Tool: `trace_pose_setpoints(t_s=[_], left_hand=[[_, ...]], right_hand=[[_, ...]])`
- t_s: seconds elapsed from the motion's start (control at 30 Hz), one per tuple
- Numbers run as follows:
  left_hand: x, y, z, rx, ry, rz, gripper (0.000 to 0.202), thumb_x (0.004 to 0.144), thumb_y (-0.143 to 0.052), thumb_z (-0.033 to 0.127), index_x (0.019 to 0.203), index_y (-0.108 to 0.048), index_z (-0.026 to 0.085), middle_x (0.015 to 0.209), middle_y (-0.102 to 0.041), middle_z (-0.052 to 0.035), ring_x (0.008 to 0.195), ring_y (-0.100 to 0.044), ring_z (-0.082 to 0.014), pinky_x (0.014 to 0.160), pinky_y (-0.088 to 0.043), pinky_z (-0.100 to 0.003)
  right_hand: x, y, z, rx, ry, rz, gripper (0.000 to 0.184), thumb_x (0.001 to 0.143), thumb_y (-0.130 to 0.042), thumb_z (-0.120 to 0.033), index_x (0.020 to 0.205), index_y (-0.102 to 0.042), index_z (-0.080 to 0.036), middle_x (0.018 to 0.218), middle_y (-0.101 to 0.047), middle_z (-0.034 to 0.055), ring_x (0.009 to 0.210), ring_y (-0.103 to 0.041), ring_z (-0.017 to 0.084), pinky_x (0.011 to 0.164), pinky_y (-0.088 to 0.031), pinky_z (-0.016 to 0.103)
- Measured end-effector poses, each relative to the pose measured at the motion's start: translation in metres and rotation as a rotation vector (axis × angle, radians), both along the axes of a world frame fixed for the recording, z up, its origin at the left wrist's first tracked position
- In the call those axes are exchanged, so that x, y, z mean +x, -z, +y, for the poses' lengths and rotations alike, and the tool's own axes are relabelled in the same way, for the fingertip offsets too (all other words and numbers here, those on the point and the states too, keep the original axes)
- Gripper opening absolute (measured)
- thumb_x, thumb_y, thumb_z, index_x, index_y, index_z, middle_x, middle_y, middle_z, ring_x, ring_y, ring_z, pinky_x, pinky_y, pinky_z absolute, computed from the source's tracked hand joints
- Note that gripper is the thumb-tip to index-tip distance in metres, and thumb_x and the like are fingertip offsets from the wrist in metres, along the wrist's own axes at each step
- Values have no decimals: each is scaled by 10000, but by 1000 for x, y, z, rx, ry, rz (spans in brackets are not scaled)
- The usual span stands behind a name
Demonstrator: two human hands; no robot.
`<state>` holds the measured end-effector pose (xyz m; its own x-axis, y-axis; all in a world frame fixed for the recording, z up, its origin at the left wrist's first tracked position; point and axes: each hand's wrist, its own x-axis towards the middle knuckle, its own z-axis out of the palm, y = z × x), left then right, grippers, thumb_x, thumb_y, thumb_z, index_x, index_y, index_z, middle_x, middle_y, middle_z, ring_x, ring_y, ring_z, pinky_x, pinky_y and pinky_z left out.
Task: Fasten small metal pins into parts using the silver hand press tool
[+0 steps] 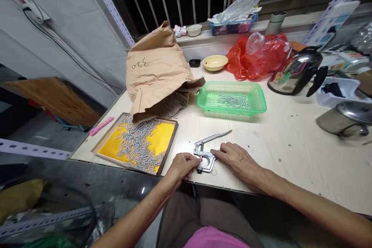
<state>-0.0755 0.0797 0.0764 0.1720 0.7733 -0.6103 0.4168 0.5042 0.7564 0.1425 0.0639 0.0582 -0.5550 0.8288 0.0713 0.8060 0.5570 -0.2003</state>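
Silver snap pliers (209, 163) lie near the table's front edge, with a coil spring by the pivot and the upper handle raised to the right. At the jaw, my left hand (183, 166) has thumb and index finger pinched together; whatever is between them is too small to make out. A tiny red spot shows in the jaw, beside these fingertips. My right hand (236, 159) rests on the table with curled fingers, the index fingertip against the right side of the pliers' frame. Left of my hands, a shallow tray (173, 133) with a yellow bottom holds many small ridged metal pieces (138, 145).
An open brown paper bag (157, 69) leans over the tray's back edge, more metal pieces at its mouth. Behind the pliers stands a green basket (232, 111) with similar pieces. A pink-handled tool (101, 126), kettle (299, 71), metal pot (345, 118) and red plastic bag (255, 56) stand around.
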Motion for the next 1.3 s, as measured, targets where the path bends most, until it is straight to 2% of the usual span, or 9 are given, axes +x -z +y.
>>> trace_pose_setpoints(t_s=[0.23,0.37,0.53,0.67,0.77,0.87,1.1,1.3], left_hand=[[0,-2,5,-51,74,54,449,621,-646,590,633,-520,159,458,-492,64,315,-432,-48,327,-225,-168],[2,-8,7,-119,103,68,416,633,-654,547,607,-522,153,448,-518,50,333,-470,-58,342,-245,-163],[3,-9,8,-144,113,86,344,686,-630,469,602,-515,156,414,-506,54,326,-487,-69,346,-272,-158],[2,-7,6,-123,101,70,283,686,-633,420,698,-532,155,505,-551,59,356,-531,-76,348,-325,-156],[3,-7,4,-103,102,81,274,703,-617,413,706,-528,153,510,-542,63,361,-525,-69,353,-350,-156],[4,-7,2,-82,113,96,266,716,-599,410,714,-530,154,498,-522,70,358,-513,-63,351,-353,-150],[6,-7,-1,-69,147,136,242,702,-582,391,733,-550,153,561,-553,48,412,-547,-76,379,-375,-154],[8,-3,-3,-36,188,247,177,696,-545,336,716,-574,163,511,-540,39,447,-539,-108,415,-365,-182]], right_hand=[[-6,-12,-2,-43,35,-51,256,911,-437,-123,1100,-562,-243,883,-525,41,793,-447,171,670,-313,287],[-8,-15,-3,-58,49,-84,269,902,-439,-106,1110,-556,-231,897,-532,50,799,-452,175,668,-319,291],[-3,-20,1,-88,18,-11,186,945,-423,-255,1054,-569,-216,902,-536,42,787,-458,166,658,-332,283],[9,-23,17,33,138,-37,258,941,-375,-142,1135,-538,-193,957,-551,65,863,-449,190,684,-338,293],[15,-19,34,126,162,-110,341,923,-367,-83,1226,-485,-186,1051,-557,99,962,-424,229,737,-332,328],[15,-11,47,151,115,-148,325,933,-359,-89,1212,-494,-186,1046,-563,102,1007,-413,242,775,-307,347],[14,-2,55,130,102,-240,200,928,-395,-102,1013,-568,-155,942,-567,80,895,-438,217,752,-282,334],[16,1,51,143,90,-288,152,915,-427,-110,918,-566,-170,924,-566,65,857,-438,212,693,-278,326]])
